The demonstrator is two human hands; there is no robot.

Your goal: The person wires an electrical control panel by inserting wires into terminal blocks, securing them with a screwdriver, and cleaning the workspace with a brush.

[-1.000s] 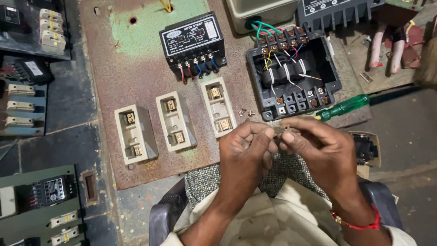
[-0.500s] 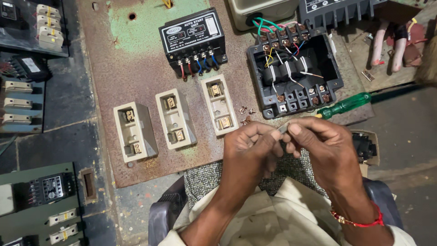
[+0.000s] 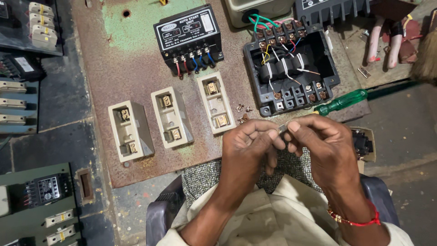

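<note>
Metal part (image 3: 283, 128), small and grey, is pinched between left hand (image 3: 248, 146) and right hand (image 3: 325, 143); grip firmly, loose screws (image 3: 243, 109) at 11 o'clock.

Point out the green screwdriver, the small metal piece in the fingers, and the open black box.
green screwdriver (image 3: 342, 102), head view, handle.
small metal piece (image 3: 283, 128), head view, exposed end.
open black box (image 3: 256, 86), head view, left wall.

Three fuse holders (image 3: 172, 119) left of open box (image 3: 291, 73); screwdriver (image 3: 342, 102) right, hands (image 3: 291, 146) below
</note>
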